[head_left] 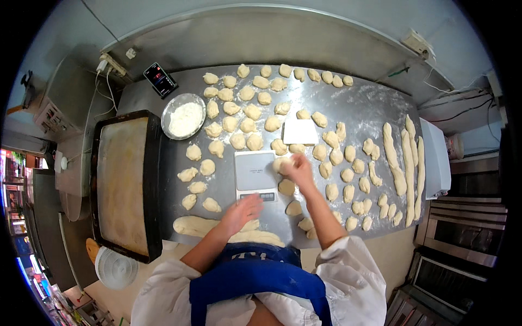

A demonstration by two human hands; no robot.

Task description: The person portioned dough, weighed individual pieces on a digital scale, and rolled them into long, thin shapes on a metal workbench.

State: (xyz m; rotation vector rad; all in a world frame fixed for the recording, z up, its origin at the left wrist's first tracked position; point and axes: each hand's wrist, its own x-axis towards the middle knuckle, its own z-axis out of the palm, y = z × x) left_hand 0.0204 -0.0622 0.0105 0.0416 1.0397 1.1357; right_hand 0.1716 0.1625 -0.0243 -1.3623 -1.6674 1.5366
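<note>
My right hand (299, 171) is closed on a piece of dough (279, 164) just past the right edge of the kitchen scale (255, 173). The scale's grey weighing plate has nothing on it. My left hand (243, 212) hangs open at the scale's front edge, fingers stretched out beside the display. Below that hand, thick dough strips (196, 225) lie along the table's near edge, partly hidden by my arm. A white dough scraper (300, 132) lies flat beyond my right hand. Loose dough pieces (286, 187) sit close to my right wrist.
Many dough pieces (247, 93) cover the floured steel table. Long dough ropes (394, 157) lie at the right. To the left stand a bowl of flour (185, 117), a phone (160, 80) and a large dark-rimmed baking tray (154, 185). A white fan (117, 268) stands below.
</note>
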